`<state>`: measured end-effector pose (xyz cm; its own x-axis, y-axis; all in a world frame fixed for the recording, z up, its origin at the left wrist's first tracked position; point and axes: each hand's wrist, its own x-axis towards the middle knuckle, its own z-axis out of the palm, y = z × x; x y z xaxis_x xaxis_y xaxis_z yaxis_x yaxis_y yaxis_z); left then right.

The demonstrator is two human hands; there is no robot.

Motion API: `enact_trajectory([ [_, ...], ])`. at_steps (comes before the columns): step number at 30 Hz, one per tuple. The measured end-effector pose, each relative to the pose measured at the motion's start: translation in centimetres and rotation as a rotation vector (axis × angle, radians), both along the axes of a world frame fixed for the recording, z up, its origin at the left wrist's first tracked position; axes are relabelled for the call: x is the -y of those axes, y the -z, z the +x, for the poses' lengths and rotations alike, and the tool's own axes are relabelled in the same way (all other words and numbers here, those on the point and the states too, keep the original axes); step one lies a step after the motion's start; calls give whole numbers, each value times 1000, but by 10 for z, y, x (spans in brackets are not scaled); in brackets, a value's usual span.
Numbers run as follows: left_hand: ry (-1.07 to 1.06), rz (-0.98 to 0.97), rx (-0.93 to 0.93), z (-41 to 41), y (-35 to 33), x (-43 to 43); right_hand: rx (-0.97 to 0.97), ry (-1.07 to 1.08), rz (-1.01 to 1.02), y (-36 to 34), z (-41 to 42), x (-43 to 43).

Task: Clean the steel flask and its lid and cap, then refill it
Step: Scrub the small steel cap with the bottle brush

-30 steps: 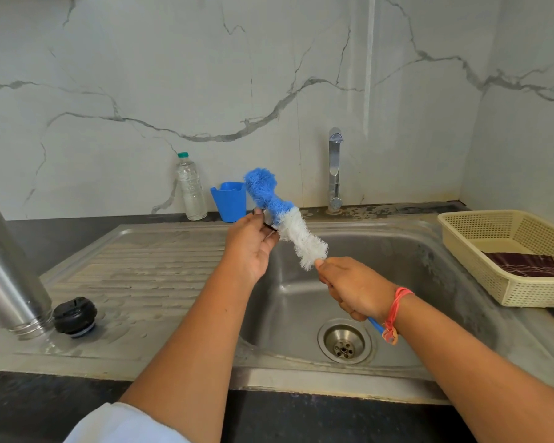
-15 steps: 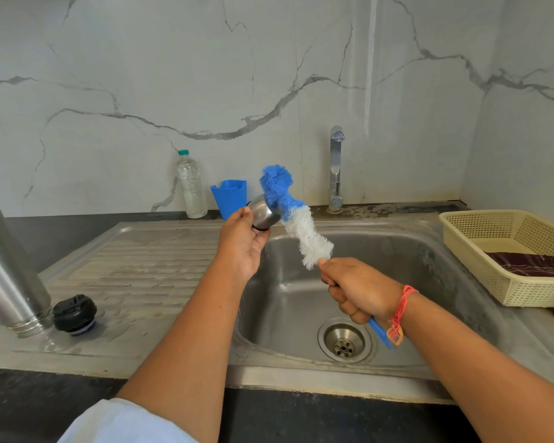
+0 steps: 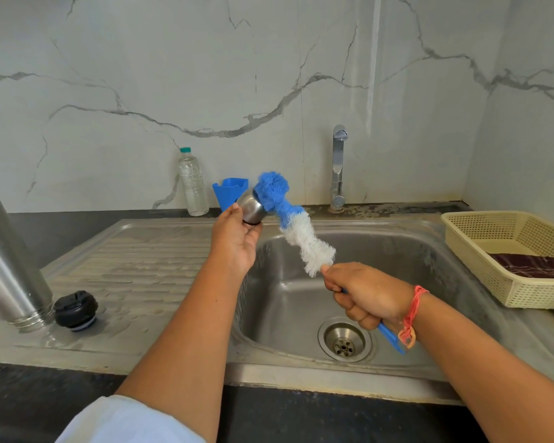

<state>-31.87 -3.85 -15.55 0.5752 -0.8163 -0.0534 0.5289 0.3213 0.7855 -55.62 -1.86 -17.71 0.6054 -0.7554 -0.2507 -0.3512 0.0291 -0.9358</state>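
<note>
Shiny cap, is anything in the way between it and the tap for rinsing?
Yes, only the brush: its blue end sits against the cap in the left hand, on the side toward the tap. The right hand holds its handle, so it can likely just swing away.

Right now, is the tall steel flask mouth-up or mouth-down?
Mouth-down: the tall steel flask stands with threaded neck on the ribbed steel draining board.
</note>
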Motion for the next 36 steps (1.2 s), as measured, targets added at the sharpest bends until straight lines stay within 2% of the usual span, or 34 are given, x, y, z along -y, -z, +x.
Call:
enact_trajectory([
  [6, 73, 46, 105, -5, 2, -1, 35, 21, 24, -2, -1, 5],
  [9, 3, 28, 69, 4, 2, 1, 4, -12, 25, 1, -2, 1],
  [14, 85, 41, 103, 0, 4, -1, 25, 21, 15, -1, 1, 3],
  [18, 22, -20, 9, 7, 1, -1, 7, -7, 23, 1, 0, 1],
  [23, 123, -17, 6, 4, 1, -5, 56, 20, 41, -2, 0, 2],
  [27, 52, -62, -129, 9, 1, -5, 33, -22, 62, 1, -1, 1],
  [30, 121, -50, -76, 6, 1, -7, 69, 2, 83, 0, -1, 4],
  [36, 136, -99, -105, 4, -2, -8, 123, -18, 146, -2, -2, 1],
])
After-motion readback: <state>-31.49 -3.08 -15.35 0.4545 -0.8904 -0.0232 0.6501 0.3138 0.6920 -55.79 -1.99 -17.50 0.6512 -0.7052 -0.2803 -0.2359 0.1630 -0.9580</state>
